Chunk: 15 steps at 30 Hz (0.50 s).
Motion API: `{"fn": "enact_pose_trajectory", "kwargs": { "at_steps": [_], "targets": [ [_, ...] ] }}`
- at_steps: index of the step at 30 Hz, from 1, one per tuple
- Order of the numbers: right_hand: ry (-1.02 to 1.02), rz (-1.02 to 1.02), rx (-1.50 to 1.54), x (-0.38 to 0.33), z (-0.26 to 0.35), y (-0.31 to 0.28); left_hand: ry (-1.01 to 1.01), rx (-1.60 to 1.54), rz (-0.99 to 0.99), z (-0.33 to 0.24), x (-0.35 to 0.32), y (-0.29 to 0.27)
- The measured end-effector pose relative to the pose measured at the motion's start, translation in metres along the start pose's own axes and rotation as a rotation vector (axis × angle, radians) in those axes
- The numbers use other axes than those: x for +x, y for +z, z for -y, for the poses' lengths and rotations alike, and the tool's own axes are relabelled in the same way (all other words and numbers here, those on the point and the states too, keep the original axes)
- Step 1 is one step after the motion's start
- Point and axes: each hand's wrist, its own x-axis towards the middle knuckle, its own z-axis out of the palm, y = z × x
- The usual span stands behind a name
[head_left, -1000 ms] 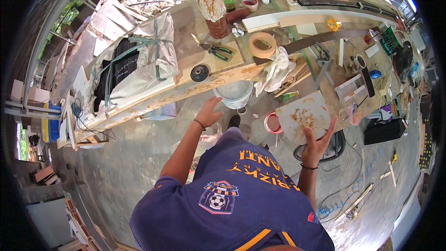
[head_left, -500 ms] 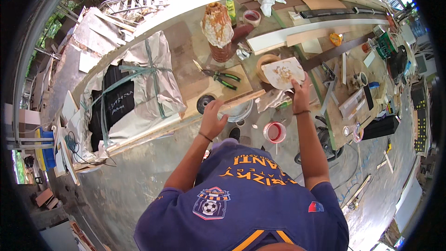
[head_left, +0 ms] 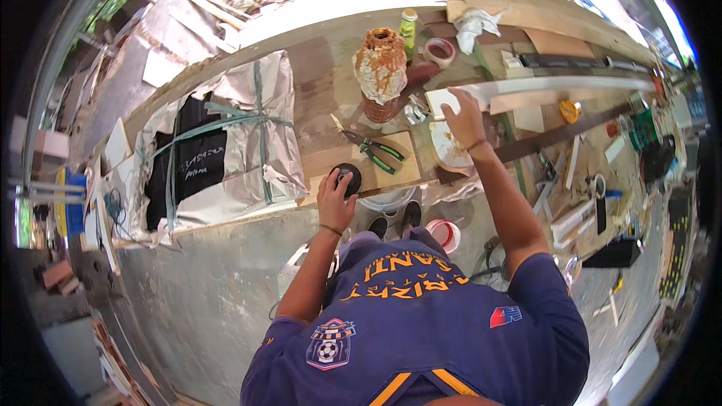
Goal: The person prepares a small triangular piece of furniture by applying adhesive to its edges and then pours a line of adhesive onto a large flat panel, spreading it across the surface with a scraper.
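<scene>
1. Left hand [head_left: 335, 204]: I saw its fingers curled against the near edge of a black disc [head_left: 349, 177]. I could not tell whether they gripped it or only rested there.
2. Right hand [head_left: 466, 122]: spread wide, holding nothing that I could see, near the end of a white strip [head_left: 441, 107]. I could not confirm contact.
3. The stained board [head_left: 453, 149] lay on the near side of the right hand, beside its wrist, at the edge of the tabletop [head_left: 323, 79]. The pliers [head_left: 382, 155] lay just beyond and right of the left hand.
4. Progress, my judgement: the board's release looked done; the disc had not been lifted clear. How much remained, I could not tell.
5. Versus half a second earlier: the right hand had held the board up and since gone past it; the left hand had closed in on the disc.
</scene>
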Motion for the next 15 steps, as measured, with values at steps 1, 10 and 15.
{"fn": "enact_pose_trajectory", "kwargs": {
  "at_steps": [1,10,15],
  "targets": [
    [-0.025,0.062,-0.024,0.02,0.001,0.014,-0.011,0.039,0.005,-0.003,0.0,0.002],
    [-0.17,0.493,-0.531,0.116,-0.033,0.087,-0.682,-0.92,-0.153,-0.021,0.005,0.009],
    [-0.203,0.543,-0.508,0.128,-0.047,0.099,-0.927,-1.252,-0.147,-0.027,0.004,0.019]
  ]
}}
